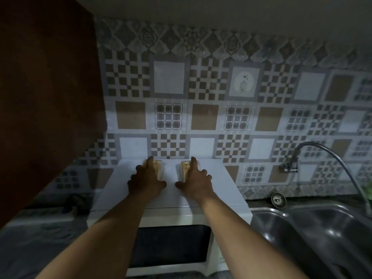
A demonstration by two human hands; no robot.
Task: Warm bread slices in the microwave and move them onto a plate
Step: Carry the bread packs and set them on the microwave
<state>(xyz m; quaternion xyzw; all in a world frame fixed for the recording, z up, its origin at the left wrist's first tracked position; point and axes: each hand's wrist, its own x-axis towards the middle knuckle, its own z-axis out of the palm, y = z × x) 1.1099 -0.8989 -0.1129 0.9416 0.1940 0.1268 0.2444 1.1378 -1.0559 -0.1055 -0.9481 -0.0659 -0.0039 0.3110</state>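
I see two clear plastic boxes side by side on top of the white microwave (pixel 221 188), bread slices (pixel 186 168) inside each. My left hand (pixel 146 179) has its grip clasped over the left box (pixel 160 169), and my right hand (pixel 195 179) over the right box (pixel 182 172).

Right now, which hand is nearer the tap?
Right. The right hand is over the microwave, left of the tap; the left hand lies farther left.
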